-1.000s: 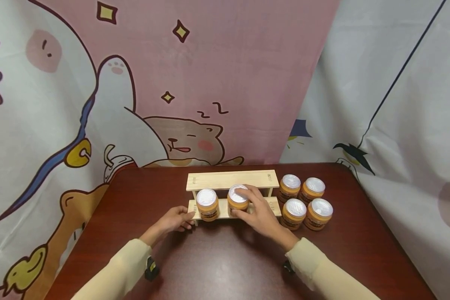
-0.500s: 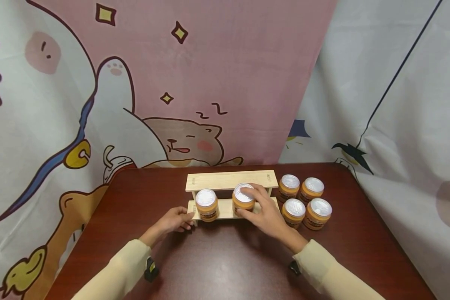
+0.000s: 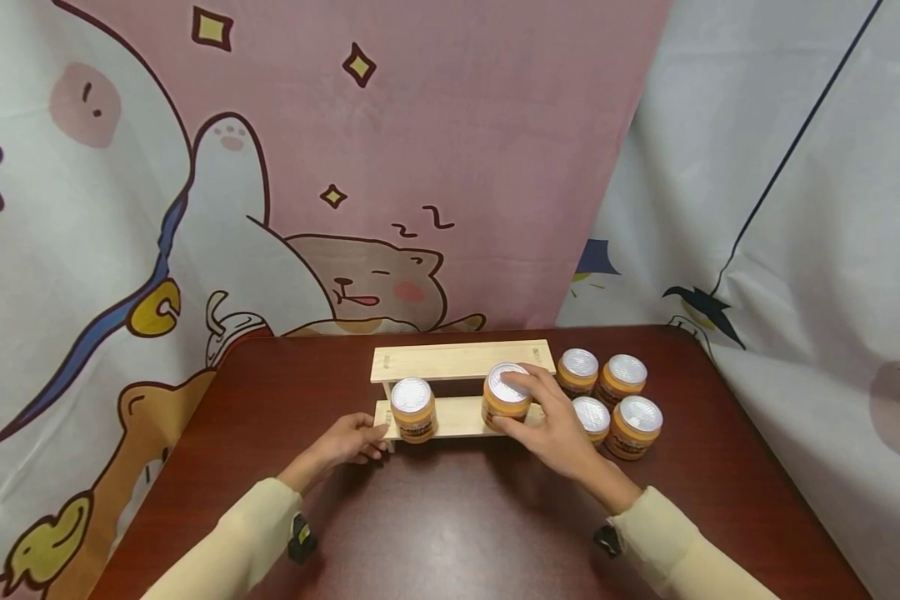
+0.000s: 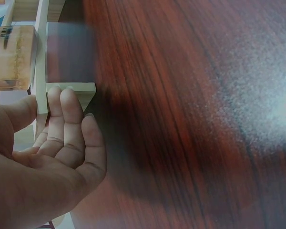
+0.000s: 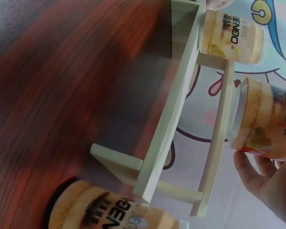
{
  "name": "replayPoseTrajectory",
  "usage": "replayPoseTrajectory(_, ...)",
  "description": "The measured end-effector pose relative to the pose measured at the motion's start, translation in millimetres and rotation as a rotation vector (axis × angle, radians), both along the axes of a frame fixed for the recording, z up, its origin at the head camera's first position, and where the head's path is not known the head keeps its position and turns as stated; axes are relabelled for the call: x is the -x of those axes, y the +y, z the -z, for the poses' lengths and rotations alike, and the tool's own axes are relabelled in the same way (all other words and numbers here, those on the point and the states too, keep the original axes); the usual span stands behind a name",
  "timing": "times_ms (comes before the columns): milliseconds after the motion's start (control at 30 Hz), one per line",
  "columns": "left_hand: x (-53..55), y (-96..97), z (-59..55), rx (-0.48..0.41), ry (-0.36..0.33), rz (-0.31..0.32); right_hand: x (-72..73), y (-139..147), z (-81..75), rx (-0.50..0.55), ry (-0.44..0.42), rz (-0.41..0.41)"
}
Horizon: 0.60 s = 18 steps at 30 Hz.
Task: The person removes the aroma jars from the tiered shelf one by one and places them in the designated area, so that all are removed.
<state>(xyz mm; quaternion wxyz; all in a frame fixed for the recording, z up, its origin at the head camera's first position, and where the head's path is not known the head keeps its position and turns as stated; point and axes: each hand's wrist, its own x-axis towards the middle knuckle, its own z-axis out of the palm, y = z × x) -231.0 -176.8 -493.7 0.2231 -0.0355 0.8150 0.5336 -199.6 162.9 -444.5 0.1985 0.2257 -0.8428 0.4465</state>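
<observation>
My left hand [image 3: 352, 437] grips the left end of the lower board of a two-tier wooden rack [image 3: 459, 417]. In the left wrist view its thumb lies over the board [image 4: 41, 71] and the fingers curl below. My right hand [image 3: 558, 429] holds an orange-banded jar [image 3: 504, 407] with a silvery lid, fingers over the lid and thumb at its near side. The right wrist view shows this held jar [image 5: 260, 119] raised clear of the lower board. A matching jar [image 3: 414, 412] stands upright near that board's left end.
Several more such jars [image 3: 630, 427] stand grouped on the dark red-brown table [image 3: 435, 517], right of the rack. Behind the lower tier runs the higher board [image 3: 461, 361] with nothing on it. A cartoon-printed cloth [image 3: 457, 125] hangs behind the table.
My right hand has carried the held jar rightward along the lower board, and the jar now appears slightly higher. The left hand keeps its place on the rack's end.
</observation>
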Motion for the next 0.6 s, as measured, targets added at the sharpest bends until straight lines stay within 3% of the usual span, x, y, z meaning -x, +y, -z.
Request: replayPoseTrajectory(600, -1.1, 0.4, -1.6, 0.006, 0.000, -0.006, -9.5, 19.7, -0.7, -0.004, 0.004, 0.032)
